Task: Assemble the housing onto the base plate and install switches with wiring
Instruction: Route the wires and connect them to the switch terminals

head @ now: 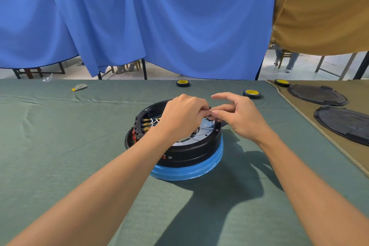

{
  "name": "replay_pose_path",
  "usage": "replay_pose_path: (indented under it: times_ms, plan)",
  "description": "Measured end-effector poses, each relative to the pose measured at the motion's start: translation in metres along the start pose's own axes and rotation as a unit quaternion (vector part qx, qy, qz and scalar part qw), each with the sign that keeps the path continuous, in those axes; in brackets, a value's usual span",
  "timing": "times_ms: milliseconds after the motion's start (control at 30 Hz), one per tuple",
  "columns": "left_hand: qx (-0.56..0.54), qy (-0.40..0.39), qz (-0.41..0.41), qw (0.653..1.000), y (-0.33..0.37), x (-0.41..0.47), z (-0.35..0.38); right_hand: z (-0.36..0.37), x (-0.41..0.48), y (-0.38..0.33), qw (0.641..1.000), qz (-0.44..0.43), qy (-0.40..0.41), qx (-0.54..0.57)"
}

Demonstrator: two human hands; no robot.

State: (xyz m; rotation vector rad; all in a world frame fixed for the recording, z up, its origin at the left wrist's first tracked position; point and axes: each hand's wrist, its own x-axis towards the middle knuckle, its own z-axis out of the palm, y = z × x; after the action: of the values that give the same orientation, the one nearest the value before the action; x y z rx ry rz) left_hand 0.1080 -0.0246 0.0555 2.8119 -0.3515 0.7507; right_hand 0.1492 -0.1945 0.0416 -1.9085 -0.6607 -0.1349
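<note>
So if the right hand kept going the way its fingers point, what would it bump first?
Probably the small black part pinched by the left hand, just beyond the right hand's fingertips over the housing; depth is unclear.

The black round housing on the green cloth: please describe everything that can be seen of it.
The black housing looks like glossy plastic: round, open-topped, upright on a blue ring on the green cloth. Inside: a pale plate, white wires, brass terminals by its left wall. The left hand and right hand pinch a small black part at its far rim.
</note>
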Motion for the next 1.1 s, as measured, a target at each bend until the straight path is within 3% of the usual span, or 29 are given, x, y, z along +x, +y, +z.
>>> replay_pose_path:
  times_ms: [167, 400, 1100]
  plan:
    - [0.018, -0.063, -0.069, 0.995, 0.000, 0.005, 0.009, 0.007, 0.016, 0.016, 0.987, 0.060, 0.147, -0.031]
    - [0.078, -0.078, -0.071, 0.991, -0.002, 0.006, 0.026, 0.039, 0.021, 0.037, 0.975, 0.147, 0.162, 0.038]
    - [0.111, -0.064, -0.068, 0.989, 0.004, 0.009, 0.030, 0.050, 0.020, 0.047, 0.970, 0.129, 0.203, 0.044]
